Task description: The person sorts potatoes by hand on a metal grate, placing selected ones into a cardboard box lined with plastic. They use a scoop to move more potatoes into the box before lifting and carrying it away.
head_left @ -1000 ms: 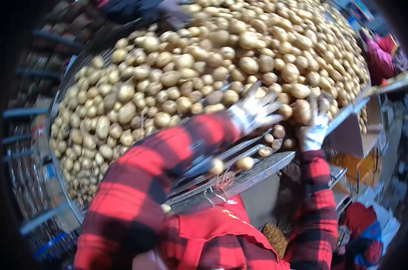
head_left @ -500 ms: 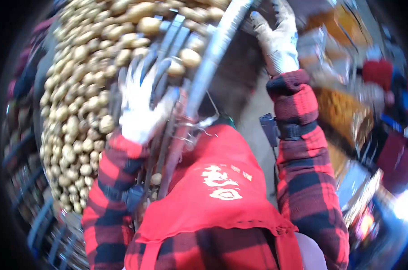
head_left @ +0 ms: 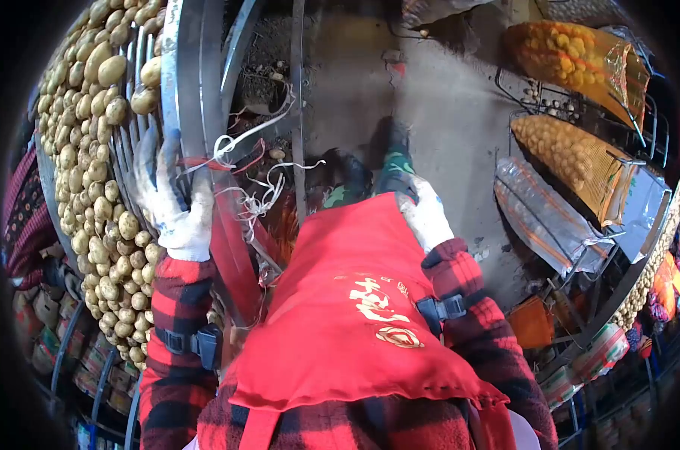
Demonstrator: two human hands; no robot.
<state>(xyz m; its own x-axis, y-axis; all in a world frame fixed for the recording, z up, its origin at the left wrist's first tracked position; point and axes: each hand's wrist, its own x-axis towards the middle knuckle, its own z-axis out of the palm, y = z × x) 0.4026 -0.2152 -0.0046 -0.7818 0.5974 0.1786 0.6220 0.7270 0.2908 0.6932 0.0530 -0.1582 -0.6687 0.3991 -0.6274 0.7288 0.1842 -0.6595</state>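
Note:
My left hand (head_left: pixel 173 196), in a white glove with grey-blue fingertips, lies with fingers spread at the metal-edged side of a table of potatoes (head_left: pixel 100 157). It rests over the slats (head_left: pixel 136 56) and holds nothing. Beside its thumb, white and red ties (head_left: pixel 254 191) hang from the frame. My right hand (head_left: pixel 428 214), in a white glove, hangs low by the right edge of my red apron (head_left: pixel 340 277). Its fingers point down, partly foreshortened, loosely extended near the apron, and nothing shows in them.
A curved metal rim (head_left: pixel 171 67) bounds the potatoes. Concrete floor (head_left: pixel 452 112) lies ahead, with my boot (head_left: pixel 396 169) on it. On the right stand an orange mesh sack of potatoes (head_left: pixel 569 56), another filled sack (head_left: pixel 565 150) and a clear plastic bag (head_left: pixel 546 214) on metal frames.
My view has swung to the right, so the potato table sits farther left. My right hand has come down from ahead to beside the apron. My left hand stays by the table edge.

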